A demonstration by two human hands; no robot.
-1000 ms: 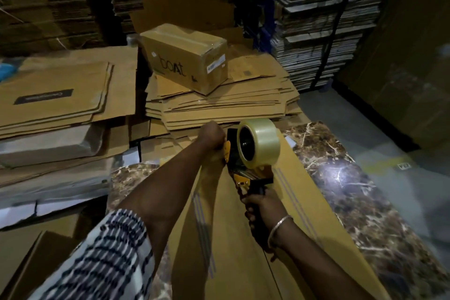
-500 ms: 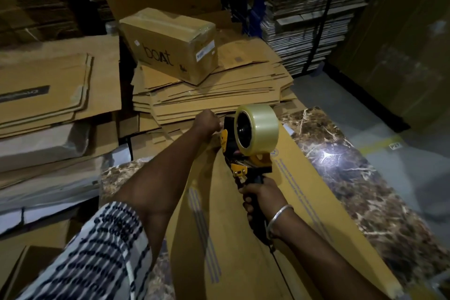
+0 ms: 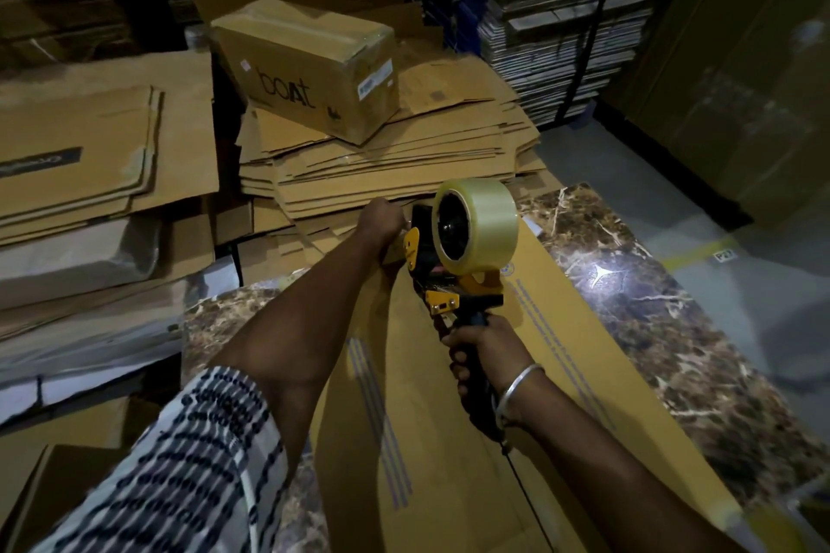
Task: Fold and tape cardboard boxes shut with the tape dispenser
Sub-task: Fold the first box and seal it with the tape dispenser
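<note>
Right hand (image 3: 487, 355) wrapped around the black handle of the tape dispenser (image 3: 453, 265), fingers curled fully about the grip, wrist bent slightly back, a metal bangle (image 3: 516, 388) on the wrist. Forearm reaching in from the lower right. Dispenser held upright, its yellow frame low against the far end of the flat cardboard box (image 3: 449, 440), the roll of clear tape (image 3: 476, 227) riding on top.

Left arm stretched forward across the box, patterned sleeve (image 3: 179, 471) at the elbow. Left hand (image 3: 381, 220) at the far edge of the box, just beside the dispenser's front, knuckles up and fingers curled downward at that edge; whether pinching the tape end or the cardboard cannot be told.

Box lying flat and lengthwise on a marble-patterned tabletop (image 3: 673, 337), printed stripes running along its surface.

Beyond the table, a stack of flattened cartons (image 3: 381, 162) carrying a closed, taped box (image 3: 310, 67) with dark lettering. More flattened cardboard (image 3: 90, 148) piled at left; shelves of bundled sheets (image 3: 561, 13) at the rear right.
</note>
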